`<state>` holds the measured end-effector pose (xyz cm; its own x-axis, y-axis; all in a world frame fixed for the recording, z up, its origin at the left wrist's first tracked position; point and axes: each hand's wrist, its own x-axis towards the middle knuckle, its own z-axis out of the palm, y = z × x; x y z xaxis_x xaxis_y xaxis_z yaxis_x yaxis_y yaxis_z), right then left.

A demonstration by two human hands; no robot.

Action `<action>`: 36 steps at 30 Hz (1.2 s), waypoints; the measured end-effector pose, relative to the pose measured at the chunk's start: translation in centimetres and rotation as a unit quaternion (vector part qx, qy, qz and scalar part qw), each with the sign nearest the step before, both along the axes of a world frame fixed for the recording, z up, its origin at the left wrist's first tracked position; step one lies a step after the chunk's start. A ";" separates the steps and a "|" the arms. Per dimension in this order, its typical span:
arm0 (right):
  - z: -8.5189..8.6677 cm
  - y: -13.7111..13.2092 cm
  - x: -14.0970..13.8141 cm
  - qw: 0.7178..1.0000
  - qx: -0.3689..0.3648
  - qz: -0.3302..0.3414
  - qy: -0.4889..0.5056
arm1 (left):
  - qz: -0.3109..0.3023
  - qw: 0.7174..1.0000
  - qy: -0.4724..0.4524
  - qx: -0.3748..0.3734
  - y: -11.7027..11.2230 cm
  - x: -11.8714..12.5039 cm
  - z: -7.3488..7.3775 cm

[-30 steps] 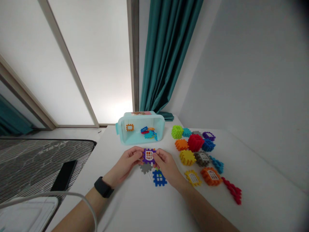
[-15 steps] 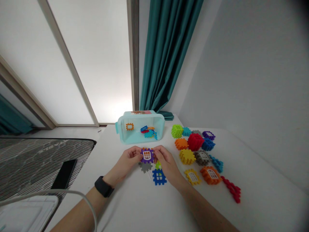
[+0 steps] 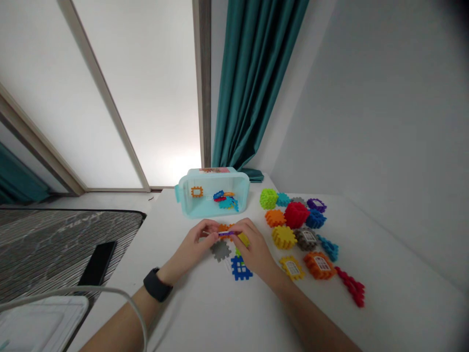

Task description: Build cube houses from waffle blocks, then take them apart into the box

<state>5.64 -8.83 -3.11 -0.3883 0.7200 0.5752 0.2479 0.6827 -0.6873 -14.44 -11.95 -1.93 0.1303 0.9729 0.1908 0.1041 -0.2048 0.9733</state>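
Observation:
Between my two hands is a purple interlocking building tile (image 3: 226, 233), turned nearly edge-on. My left hand (image 3: 200, 239) pinches its left end, and my right hand (image 3: 252, 244) is closed at its right end. An orange tile (image 3: 224, 228) lies just behind it on the table. Nearer to me are a grey notched tile (image 3: 221, 250) and a blue window tile (image 3: 241, 269). A yellow piece (image 3: 244, 239) and a lime green piece (image 3: 238, 253) show partly beside my right hand, which covers the rest of them.
An aqua bin (image 3: 186, 208) lies on its side at the back, with several pieces inside. To the right stand several stacks, among them a red one (image 3: 296, 215) and an orange window stack (image 3: 320, 265). A cable (image 3: 110, 290) crosses the lower left.
The purple tile has tipped from facing me to nearly edge-on, uncovering more of the orange tile and the grey one. Both hands stay in about the same place.

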 end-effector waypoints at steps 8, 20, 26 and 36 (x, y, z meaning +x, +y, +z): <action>-0.3 -0.1 0.3 0.997 0.076 -0.004 -0.009 | 0.005 0.994 0.081 0.067 -0.1 -0.3 -0.1; 0.0 -0.1 0.3 0.997 0.059 0.017 -0.036 | 0.066 0.944 0.196 0.256 -0.2 -0.5 0.0; -0.3 0.0 0.4 0.998 0.063 -0.006 -0.022 | 0.067 0.935 0.207 0.280 -0.2 -0.7 -0.2; -0.1 -0.4 0.4 0.998 0.037 0.002 -0.045 | 0.065 0.935 0.205 0.284 -0.3 -0.5 0.0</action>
<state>6.00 -9.20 -3.24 -0.4439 0.6747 0.5897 0.3029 0.7323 -0.6099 -14.97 -12.30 -1.90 0.1924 0.7432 0.6408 0.5041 -0.6351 0.5853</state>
